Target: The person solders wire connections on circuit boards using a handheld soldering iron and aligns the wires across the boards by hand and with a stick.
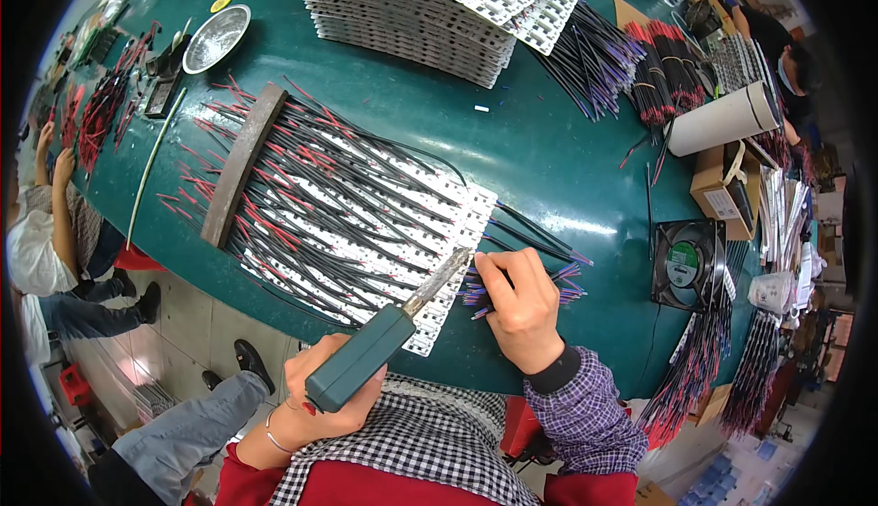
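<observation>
My left hand [334,387] is wrapped round the green handle of a soldering iron [361,357]. The iron's discoloured metal barrel slants up and right, its tip at the right edge of a white circuit board panel [471,209]. Right beside that tip, the thumb and forefinger of my right hand [523,309] are pinched together; what lies between them is hidden. Many black wires [366,204] with red ends lie across the panel. Loose black wires with purple-blue ends [569,285] lie under and beside my right hand.
A dark flat bar [244,166] lies across the wires. Behind it are a metal bowl [217,39] and a tall stack of white panels [407,26]. To the right are wire bundles [666,71], a white cylinder [722,120] and a fan [688,265]. Other people sit left and far right.
</observation>
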The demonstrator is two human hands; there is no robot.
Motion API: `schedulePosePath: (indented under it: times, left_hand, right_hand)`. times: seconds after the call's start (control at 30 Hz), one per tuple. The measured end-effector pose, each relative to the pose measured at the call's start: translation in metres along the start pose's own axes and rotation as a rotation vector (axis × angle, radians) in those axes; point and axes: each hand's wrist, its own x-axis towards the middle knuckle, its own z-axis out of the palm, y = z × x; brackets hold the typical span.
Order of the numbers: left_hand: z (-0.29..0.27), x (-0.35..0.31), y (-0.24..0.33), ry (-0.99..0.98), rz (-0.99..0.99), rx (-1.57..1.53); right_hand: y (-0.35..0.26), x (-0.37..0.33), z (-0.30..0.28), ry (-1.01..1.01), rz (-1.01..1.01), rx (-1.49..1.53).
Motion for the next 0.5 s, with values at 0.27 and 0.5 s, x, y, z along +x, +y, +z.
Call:
schedulePosePath:
  times: [0.27, 0.5]
  left_hand:
    - [-0.001, -0.008, -0.006, -0.022, 0.034, 0.059]
    - [0.001, -0.010, -0.005, 0.011, -0.037, -0.049]
  right_hand:
    - [-0.010, -0.012, -0.011, 0.011, 0.055, 0.076]
    - [-0.011, -0.012, -0.007, -0.034, 0.055, 0.017]
